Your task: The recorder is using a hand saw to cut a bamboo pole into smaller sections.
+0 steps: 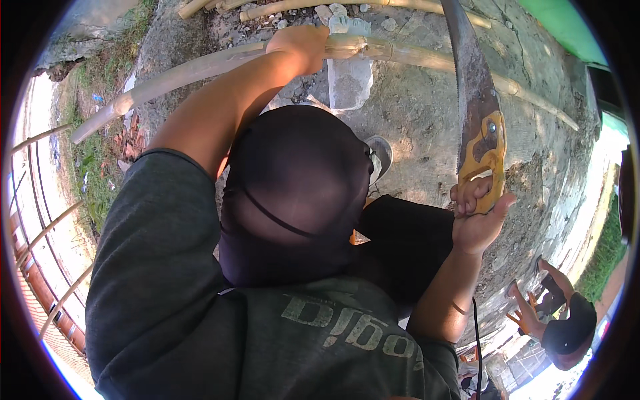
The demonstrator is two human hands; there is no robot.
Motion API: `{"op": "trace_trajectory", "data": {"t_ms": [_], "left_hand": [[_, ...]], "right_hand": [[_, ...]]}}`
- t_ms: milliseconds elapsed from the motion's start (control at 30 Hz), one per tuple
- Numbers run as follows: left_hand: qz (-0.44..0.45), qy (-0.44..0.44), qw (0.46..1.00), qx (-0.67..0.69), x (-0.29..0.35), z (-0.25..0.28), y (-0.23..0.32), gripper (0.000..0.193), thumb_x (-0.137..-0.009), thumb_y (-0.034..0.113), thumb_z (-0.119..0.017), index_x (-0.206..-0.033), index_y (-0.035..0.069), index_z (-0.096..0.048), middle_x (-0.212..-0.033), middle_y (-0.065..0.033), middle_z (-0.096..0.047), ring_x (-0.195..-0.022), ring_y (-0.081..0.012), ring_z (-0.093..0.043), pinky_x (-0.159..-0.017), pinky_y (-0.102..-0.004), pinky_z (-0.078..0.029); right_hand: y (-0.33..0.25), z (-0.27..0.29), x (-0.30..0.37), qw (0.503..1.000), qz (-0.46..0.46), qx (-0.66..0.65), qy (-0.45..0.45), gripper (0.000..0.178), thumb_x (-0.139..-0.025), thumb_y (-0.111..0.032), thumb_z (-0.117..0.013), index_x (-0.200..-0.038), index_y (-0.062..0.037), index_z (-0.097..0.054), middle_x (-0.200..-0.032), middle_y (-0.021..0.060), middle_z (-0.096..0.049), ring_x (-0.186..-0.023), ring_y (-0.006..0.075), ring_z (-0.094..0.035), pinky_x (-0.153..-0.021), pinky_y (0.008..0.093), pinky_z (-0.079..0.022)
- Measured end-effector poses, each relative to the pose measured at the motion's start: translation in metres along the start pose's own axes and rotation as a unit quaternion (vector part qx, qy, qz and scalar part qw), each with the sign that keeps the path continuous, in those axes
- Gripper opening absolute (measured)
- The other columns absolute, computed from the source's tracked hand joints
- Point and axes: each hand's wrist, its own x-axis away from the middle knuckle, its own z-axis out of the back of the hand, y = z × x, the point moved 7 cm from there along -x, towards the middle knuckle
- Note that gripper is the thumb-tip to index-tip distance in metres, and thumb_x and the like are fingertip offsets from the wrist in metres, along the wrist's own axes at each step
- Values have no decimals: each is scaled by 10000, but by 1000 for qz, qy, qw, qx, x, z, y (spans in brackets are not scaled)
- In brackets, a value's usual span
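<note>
My left hand (300, 49) is closed around a long pale bamboo pole (193, 70) that spans the upper part of the view. A pale concrete block (351, 83) lies under the pole, just right of that hand. On the right, my right hand (479, 210) grips the yellow handle of a handsaw (475, 93), thumb outside. Its rust-stained blade points away from me and passes over the pole's right part, teeth facing left. Whether the blade touches the pole I cannot tell. A dark head covering (287, 180) hides the middle of the ground.
More bamboo poles (320, 5) lie at the far edge, among loose rubble. Cracked concrete ground (420, 113) extends beneath. Grass and brick pieces (130, 133) are at left. Another person (567, 327) is at lower right, near a thin black cable (477, 347). A green surface (567, 27) stands at upper right.
</note>
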Motion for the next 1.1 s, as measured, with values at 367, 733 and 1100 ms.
{"op": "trace_trajectory", "data": {"t_ms": [367, 733, 1100], "left_hand": [[-33, -18, 999, 32, -10, 0, -7, 435, -795, 80, -606, -1230, 67, -617, -1115, -158, -717, -1061, -325, -692, -886, -450, -565], [-45, -29, 997, 50, -11, 2, -15, 424, -823, 123, -622, -1245, 76, -618, -1159, -148, -705, -1092, -311, -681, -915, -435, -559], [-18, -27, 999, 38, -17, -1, -11, 397, -818, 189, -645, -1201, 84, -621, -1119, -159, -709, -1068, -334, -681, -901, -445, -548]], "right_hand": [[-41, -17, 101, 998, 23, 21, 51, 658, -952, -736, -406, -858, -89, -480, -607, -6, -407, -518, 129, -395, -614, 335, -422], [-24, -75, 82, 990, -25, -61, 128, 488, -1038, -562, -344, -832, -134, -456, -574, -9, -350, -513, 138, -348, -637, 353, -392], [37, -40, -13, 996, -70, 4, 48, 376, -1043, -406, -348, -820, -120, -445, -597, -10, -360, -529, 132, -369, -649, 334, -415]]}}
